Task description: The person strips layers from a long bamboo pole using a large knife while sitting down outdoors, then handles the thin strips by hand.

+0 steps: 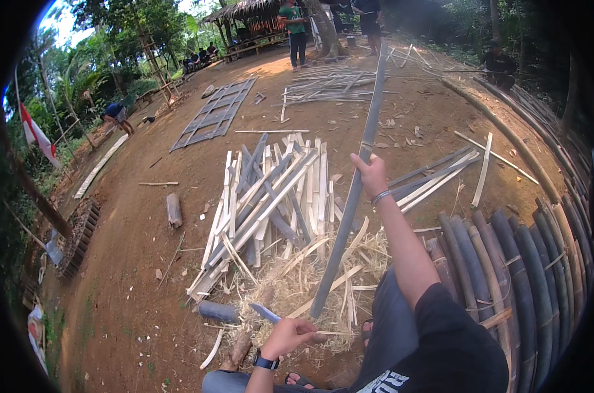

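Note:
My right hand, a bracelet at its wrist, is wrapped around a long grey-green bamboo slat. The slat stands steeply tilted, its upper end far out in front and its lower end close to my left fingers. Low in the view, my left hand, with a dark watch at the wrist, is closed on a knife. The blade points up and to the left; most of the handle is hidden by my fingers. Pale bamboo shavings lie heaped under both hands.
Beyond the shavings lies a crossed pile of split bamboo strips. Dark bamboo poles are stacked at my right. A short bamboo piece and a log lie leftward. A bamboo lattice and several people are farther off.

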{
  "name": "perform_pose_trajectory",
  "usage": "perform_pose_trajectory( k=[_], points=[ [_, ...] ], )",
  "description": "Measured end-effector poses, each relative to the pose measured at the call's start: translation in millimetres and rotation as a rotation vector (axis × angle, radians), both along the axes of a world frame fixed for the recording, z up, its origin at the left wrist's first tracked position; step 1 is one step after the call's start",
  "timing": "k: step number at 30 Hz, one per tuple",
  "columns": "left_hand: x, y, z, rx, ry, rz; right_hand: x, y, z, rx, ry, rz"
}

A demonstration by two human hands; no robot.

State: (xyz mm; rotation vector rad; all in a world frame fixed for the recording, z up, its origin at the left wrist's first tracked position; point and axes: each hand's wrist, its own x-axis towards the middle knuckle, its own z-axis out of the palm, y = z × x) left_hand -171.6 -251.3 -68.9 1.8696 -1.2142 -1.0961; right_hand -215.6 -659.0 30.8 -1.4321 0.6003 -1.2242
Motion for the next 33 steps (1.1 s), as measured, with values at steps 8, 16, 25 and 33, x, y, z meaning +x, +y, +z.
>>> perform_pose_trajectory(
  k=[8,16,25,33],
  points=[
    [-5,-5,-12,-0.351,0.952,0.352,5,18,-2,-0.037,0.034,0.035],
    [-21,-7,-14,-0.144,0.844,0.249,12,26,-3,-0.041,-0.005,0.087],
    [-25,-11,-32,-0.102,0.818,0.297,12,25,0,-0.035,-0.042,0.117],
    [-23,-8,-35,-0.109,0.821,0.286,3,19,6,0.006,-0.106,0.137]
  ],
)
